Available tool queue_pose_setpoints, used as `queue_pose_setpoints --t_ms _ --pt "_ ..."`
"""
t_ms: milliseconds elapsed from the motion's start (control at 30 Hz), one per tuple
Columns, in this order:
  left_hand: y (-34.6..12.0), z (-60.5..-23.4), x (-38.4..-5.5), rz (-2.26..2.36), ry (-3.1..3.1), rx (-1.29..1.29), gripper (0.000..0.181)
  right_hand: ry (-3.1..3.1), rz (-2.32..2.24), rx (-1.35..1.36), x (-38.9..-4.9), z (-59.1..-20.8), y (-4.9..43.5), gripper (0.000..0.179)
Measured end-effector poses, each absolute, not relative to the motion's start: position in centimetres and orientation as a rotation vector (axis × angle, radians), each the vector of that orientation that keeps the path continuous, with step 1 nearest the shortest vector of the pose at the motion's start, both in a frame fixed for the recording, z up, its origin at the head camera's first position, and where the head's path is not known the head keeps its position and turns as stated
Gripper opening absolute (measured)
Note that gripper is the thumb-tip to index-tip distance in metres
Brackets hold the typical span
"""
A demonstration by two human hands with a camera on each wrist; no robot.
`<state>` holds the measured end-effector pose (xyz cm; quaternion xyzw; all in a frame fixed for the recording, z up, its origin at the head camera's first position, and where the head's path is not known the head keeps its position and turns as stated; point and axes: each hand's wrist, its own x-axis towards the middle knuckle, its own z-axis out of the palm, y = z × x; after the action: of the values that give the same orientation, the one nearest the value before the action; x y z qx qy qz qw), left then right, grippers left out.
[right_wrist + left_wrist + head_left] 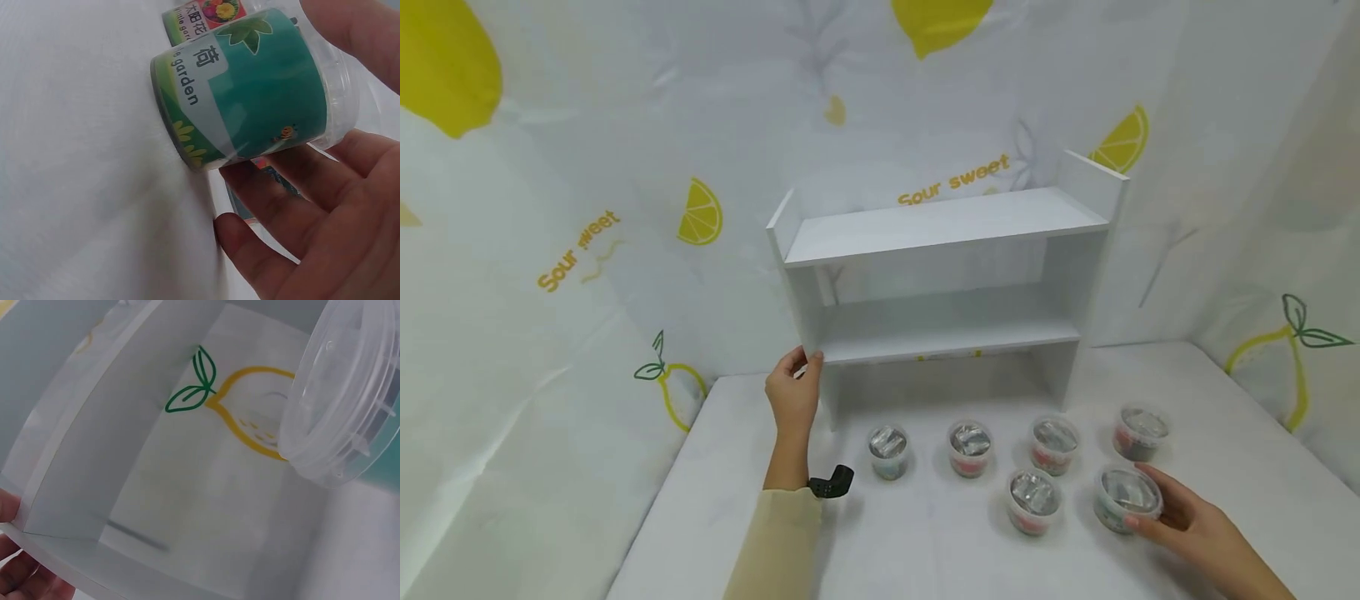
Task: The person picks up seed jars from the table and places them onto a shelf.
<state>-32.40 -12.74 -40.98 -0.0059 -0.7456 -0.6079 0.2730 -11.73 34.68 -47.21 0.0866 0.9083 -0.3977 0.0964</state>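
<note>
Front-right of the shelf (955,323), right grip (1197,525) is holding the green tub (1126,498) lid-up, left grip (793,395) farther off, pinching the shelf's left edge.

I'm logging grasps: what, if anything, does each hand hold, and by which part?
The right hand holds a green-labelled tub by its sides, near the lid; the left hand grips the shelf unit by its left side panel, near the middle board.
</note>
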Motion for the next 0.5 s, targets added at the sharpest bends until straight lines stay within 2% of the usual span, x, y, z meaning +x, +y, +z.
queue_pose_setpoints --t_ms 233,500 --pt "-13.0 -41.0 -32.4 -1.639 -2.035 -0.039 0.035 2.638 -1.256 0.342 -11.1 -47.6 33.9 0.095" --pt "-12.5 -40.6 -32.7 -1.766 -1.990 -0.032 0.034 2.768 -1.402 0.368 -11.0 -46.2 34.0 0.085"
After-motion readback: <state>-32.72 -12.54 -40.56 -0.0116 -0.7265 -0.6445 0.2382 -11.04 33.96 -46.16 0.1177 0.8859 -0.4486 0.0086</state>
